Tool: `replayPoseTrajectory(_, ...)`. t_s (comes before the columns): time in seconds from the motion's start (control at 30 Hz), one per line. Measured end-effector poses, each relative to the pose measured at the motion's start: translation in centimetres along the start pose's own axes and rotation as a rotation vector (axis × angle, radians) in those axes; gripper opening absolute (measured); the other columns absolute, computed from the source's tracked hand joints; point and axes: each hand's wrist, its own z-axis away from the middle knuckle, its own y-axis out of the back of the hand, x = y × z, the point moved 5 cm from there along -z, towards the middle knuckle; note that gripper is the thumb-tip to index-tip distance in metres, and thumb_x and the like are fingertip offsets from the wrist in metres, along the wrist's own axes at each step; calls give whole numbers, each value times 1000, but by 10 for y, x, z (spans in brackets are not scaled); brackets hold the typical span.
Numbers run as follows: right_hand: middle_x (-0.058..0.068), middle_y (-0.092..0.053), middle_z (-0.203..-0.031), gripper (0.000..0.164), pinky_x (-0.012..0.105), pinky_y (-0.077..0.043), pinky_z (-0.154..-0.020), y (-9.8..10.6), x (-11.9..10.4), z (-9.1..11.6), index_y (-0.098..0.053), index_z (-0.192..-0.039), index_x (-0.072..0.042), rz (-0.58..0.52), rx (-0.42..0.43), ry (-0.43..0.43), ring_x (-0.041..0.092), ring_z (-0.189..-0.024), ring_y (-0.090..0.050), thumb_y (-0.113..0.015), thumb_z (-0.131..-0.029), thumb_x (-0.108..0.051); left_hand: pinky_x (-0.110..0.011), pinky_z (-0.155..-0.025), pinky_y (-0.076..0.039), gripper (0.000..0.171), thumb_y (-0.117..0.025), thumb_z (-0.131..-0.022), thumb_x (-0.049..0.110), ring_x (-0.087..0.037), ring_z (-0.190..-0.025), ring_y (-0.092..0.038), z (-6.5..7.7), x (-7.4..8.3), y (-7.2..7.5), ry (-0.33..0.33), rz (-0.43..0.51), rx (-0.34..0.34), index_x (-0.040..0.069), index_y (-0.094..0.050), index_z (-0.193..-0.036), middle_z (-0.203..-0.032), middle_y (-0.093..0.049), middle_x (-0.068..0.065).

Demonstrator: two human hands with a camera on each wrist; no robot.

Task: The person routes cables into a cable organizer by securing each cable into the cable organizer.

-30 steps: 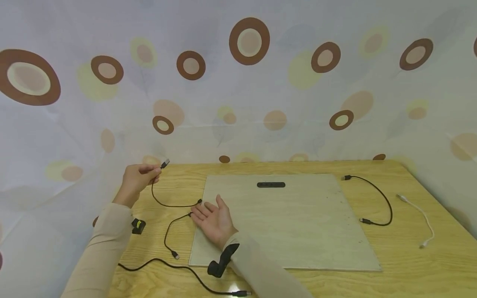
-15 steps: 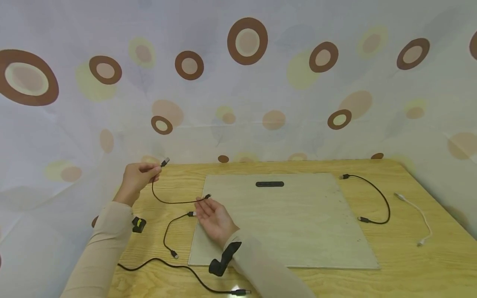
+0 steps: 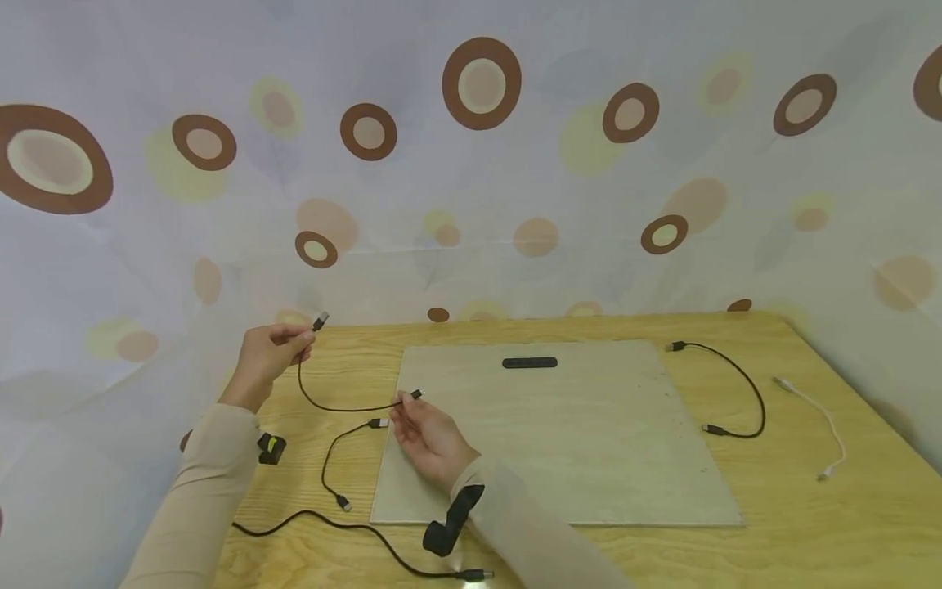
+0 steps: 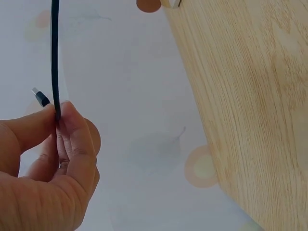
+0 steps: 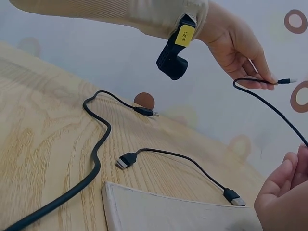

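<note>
A short black USB cable (image 3: 342, 409) hangs in a shallow curve between both hands, raised at the left side of the table. My left hand (image 3: 271, 360) pinches it between thumb and fingertips just behind its metal-tipped plug (image 3: 320, 321), which points up and to the right. In the left wrist view, the cable (image 4: 55, 57) runs up from the pinching fingers. My right hand (image 3: 434, 446) is palm up over the board's left edge, thumb and fingers pinching the cable behind its other plug (image 3: 418, 394). Part of that grip is cut off in the right wrist view.
Beneath the hands lie a second short black USB cable (image 3: 326, 462) and a thicker black cable (image 3: 353, 528). A pale board (image 3: 559, 458) bears a black strip (image 3: 530, 362). To its right are another black cable (image 3: 758, 393) and a white cable (image 3: 820, 409). A patterned cloth (image 3: 412, 188) hangs behind.
My right hand has shifted slightly right; its fingers have gone from spread under the cable's end to pinching it. That plug has moved right. My left hand keeps its grip almost unmoved.
</note>
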Motion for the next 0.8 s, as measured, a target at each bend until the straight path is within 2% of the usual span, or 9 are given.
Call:
replayPoseTrajectory(0.23,1,-58,-81,31,19,-44,-68,6,-6,11,-53,-114,3,167,64,2,8,-71,-53,-56,-87,-14,-20,-67,-51,38,-55,-88,15,-3,-67,-59,1,-3,-1,-13,-32,-16,-13,-51,-113,-76,-59,9)
replayPoseTrajectory(0.43,2,-59,-82,35,18,-45,-69,8,-14,23,-48,-117,8,196,31,32,8,-73,-55,-53,-89,-13,-21,-67,-51,36,-54,-89,16,-3,-67,-57,2,0,-3,-15,-56,-16,-12,-51,-112,-77,-59,8)
replayPoseTrajectory(0.6,3,-59,-85,30,20,-45,-72,14,-28,35,-52,-111,5,250,17,68,9,-75,-56,-54,-89,-14,-20,-69,-51,37,-54,-89,16,-2,-67,-56,5,1,-10,-4,-60,-26,-13,-51,-111,-75,-58,9)
replayPoseTrajectory(0.8,3,-59,-88,34,22,-45,-75,22,-40,45,-51,-114,6,279,14,82,11,-79,-56,-55,-88,-15,-20,-69,-51,36,-56,-88,17,-1,-67,-57,4,-2,-17,-11,-72,-24,-12,-53,-109,-73,-58,11)
